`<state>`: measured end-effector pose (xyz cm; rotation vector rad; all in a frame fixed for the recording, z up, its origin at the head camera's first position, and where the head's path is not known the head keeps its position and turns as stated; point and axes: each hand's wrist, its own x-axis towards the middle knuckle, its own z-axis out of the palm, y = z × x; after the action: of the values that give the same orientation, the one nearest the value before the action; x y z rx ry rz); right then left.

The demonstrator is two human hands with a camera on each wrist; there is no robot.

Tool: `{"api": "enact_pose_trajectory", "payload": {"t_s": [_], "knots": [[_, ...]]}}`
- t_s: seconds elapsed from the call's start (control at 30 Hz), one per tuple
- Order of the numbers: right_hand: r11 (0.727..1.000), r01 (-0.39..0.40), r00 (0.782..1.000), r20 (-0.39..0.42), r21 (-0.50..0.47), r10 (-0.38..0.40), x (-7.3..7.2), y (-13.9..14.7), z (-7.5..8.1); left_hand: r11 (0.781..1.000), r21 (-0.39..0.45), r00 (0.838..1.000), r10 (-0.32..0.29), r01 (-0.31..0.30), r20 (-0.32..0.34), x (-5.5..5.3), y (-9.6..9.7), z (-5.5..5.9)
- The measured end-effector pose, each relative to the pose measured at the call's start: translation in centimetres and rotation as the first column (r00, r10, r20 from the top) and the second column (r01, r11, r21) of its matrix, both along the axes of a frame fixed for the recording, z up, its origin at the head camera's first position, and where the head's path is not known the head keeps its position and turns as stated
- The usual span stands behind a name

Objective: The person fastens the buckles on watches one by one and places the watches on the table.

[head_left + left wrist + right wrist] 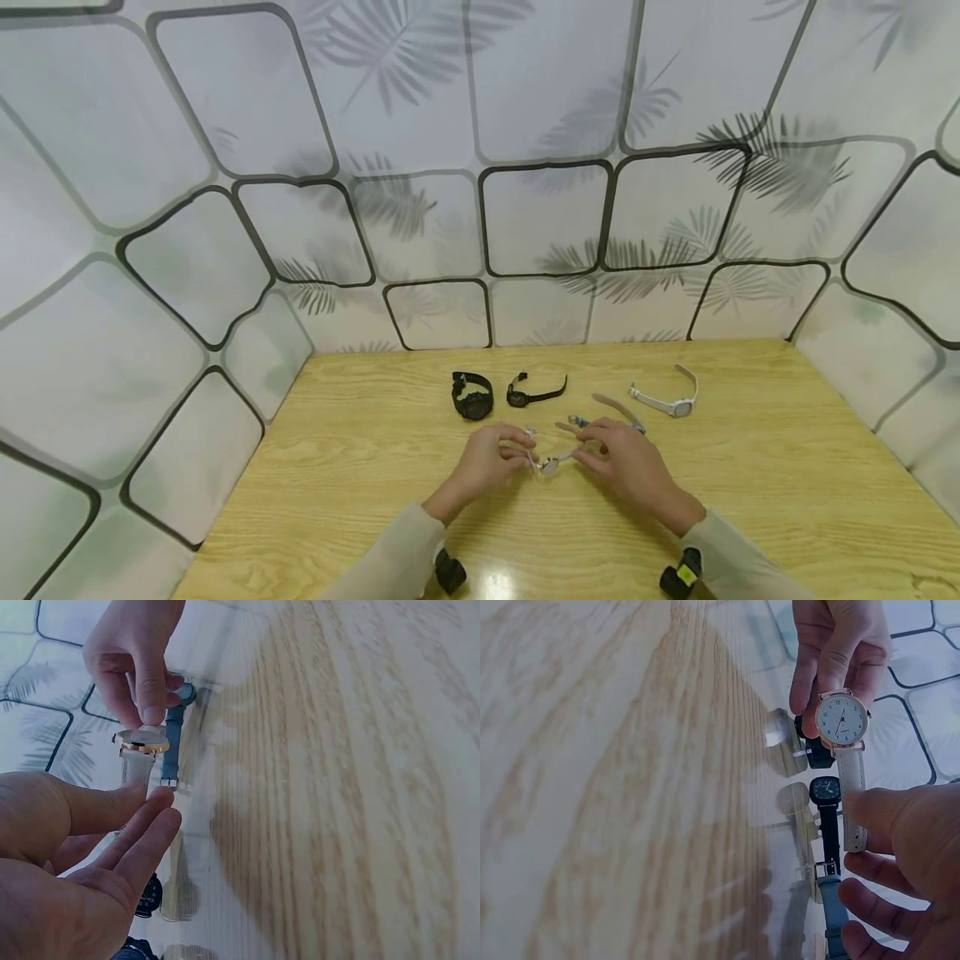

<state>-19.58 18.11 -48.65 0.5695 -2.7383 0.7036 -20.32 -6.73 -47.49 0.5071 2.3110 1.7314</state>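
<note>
A wristwatch (550,467) with a white dial, rose-gold case and pale strap is stretched between the two hands above the table. My left hand (480,460) pinches one strap half near the case. In the right wrist view, the dial (842,720) faces the camera. Thumb and fingers of my right hand (633,467) pinch the other strap half, which has holes near its tip. Just beyond the right hand lies a blue-strapped watch (577,421), partly hidden by that hand.
A chunky black watch (477,407) and a slimmer black watch (517,399) lie farther back on the wooden table (337,467). Towards the back right lies a white watch (681,407). A patterned wall covering (420,225) rises behind the table and at both sides.
</note>
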Motion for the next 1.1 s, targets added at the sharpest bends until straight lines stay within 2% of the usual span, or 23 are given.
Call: {"api": "enact_pose_trajectory", "payload": {"t_s": [0.23, 0.4, 0.47, 0.53, 0.67, 0.83, 0.97, 1.1], "knots": [[1.0, 0.002, 1.0, -0.011, 0.001, -0.002, 0.2, 0.1, 0.7, 0.999, 0.021, 0.999, 0.027, -0.028, 0.034, 0.0, 0.1, 0.2], [1.0, -0.009, 0.999, -0.032, -0.004, 0.009, 0.1, 0.2, 0.8, 0.988, 0.102, 0.986, 0.097, -0.111, 0.132, -0.1, 0.7, 0.4], [0.999, -0.024, 0.998, -0.053, -0.027, 0.023, 0.0, 0.2, 0.6, 0.98, 0.141, 0.978, 0.114, -0.139, 0.173, 0.0, 0.7, 0.6], [0.996, -0.044, 0.997, -0.071, -0.073, 0.039, -0.2, 0.1, 0.3, 0.974, 0.168, 0.975, 0.121, -0.153, 0.184, -0.1, 0.7, 0.8], [0.976, -0.072, 0.993, -0.104, -0.205, 0.052, -0.5, -0.1, -0.2, 0.963, 0.221, 0.981, 0.125, -0.156, 0.147, -0.1, 0.6, 1.0], [0.95, -0.018, 0.993, -0.118, -0.312, -0.02, -0.6, -0.6, -0.3, 0.954, 0.255, 0.985, 0.137, -0.159, 0.101, -0.3, 0.7, 1.0], [0.918, 0.026, 0.997, -0.062, -0.396, -0.055, -0.6, -0.9, -0.1, 0.946, 0.277, 0.985, 0.146, -0.167, 0.094, -0.4, 0.9, 1.0], [0.882, 0.052, 0.999, 0.017, -0.468, -0.05, -0.6, -1.1, 0.1, 0.94, 0.293, 0.985, 0.157, -0.173, 0.078, -0.4, 1.1, 1.0]]}}
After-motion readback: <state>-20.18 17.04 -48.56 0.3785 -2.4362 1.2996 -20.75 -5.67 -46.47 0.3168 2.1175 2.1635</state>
